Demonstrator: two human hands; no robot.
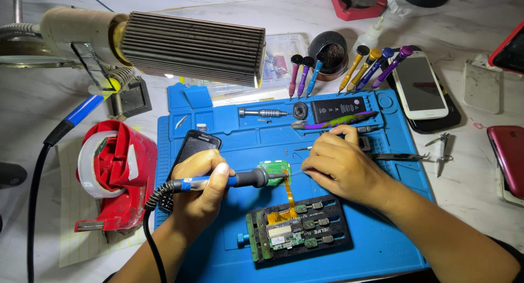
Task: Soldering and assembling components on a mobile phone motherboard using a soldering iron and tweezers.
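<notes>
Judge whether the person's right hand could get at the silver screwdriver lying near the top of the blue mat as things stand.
Probably yes: the right hand rests on the blue mat, and the silver screwdriver lies uncovered with bare mat between them, though the fingers seem already occupied.

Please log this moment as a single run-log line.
left hand: holds soldering iron | tip: at small green board | right hand: pinched beside the board | surface: blue mat | nearby: board holder
</notes>
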